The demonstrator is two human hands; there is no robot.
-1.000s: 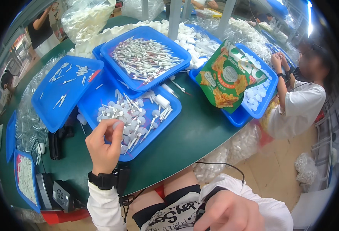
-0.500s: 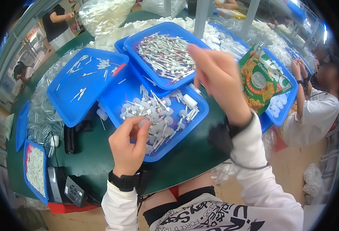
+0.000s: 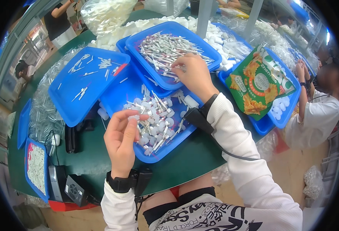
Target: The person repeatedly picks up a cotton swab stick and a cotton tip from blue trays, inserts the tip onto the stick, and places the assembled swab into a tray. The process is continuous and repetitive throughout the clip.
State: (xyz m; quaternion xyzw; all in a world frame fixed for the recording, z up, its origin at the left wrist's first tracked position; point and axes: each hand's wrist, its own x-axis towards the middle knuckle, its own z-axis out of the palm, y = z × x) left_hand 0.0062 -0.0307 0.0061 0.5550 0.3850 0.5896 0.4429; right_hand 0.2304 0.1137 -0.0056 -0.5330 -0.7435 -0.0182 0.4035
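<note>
My left hand is over the near edge of the lower blue tray, with a small whitish disc piece pinched between thumb and fingers. Beneath it lies a heap of pale round discs on thin white sticks. My right hand reaches into the raised blue tray, its bent fingers at the near right side of a pile of thin white sticks. The fingertips curl together there, and whatever they grip is too small to make out.
Another blue tray with scattered sticks overlaps on the left. A green snack bag lies across blue trays of white discs at right. White cylinders are piled behind. A co-worker is at the right.
My right hand has come down from above the raised tray's right side to the sticks in it. My left hand has shifted slightly left, still pinching the disc piece.
</note>
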